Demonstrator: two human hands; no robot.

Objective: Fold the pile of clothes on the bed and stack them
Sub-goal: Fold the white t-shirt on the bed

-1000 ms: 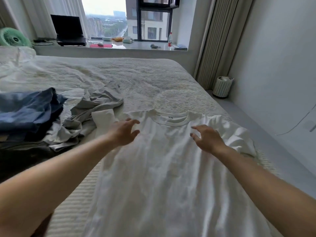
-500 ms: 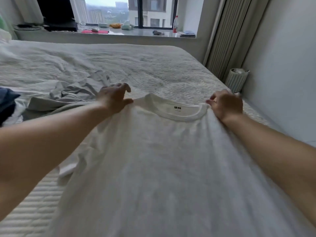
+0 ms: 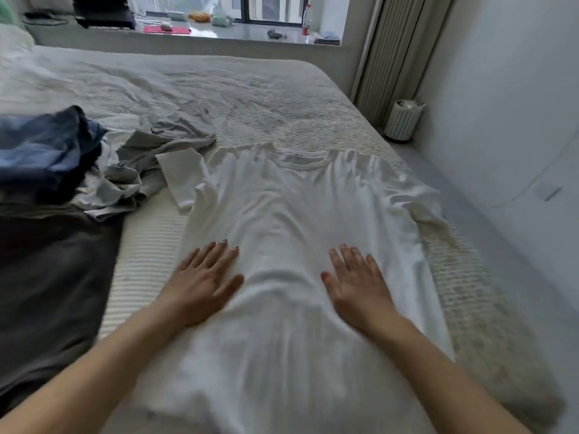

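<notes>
Head view, looking down at a bed [image 3: 250, 98] with a ribbed pale cover. A white T-shirt [image 3: 291, 198] lies spread flat on it, collar away from me, sleeves out to each side. My left hand [image 3: 200, 286] and right hand [image 3: 360, 289] rest palm-down on the shirt's middle, fingers straight and spread; each grip is released, grasping nothing. Left of the shirt lies a crumpled grey garment [image 3: 163, 151], touching the shirt's left sleeve. Further left sit blue clothes [image 3: 44, 151], and below them a dark grey cloth [image 3: 53, 292]. A ribbed bin [image 3: 402, 122] stands on the floor by the wall.
</notes>
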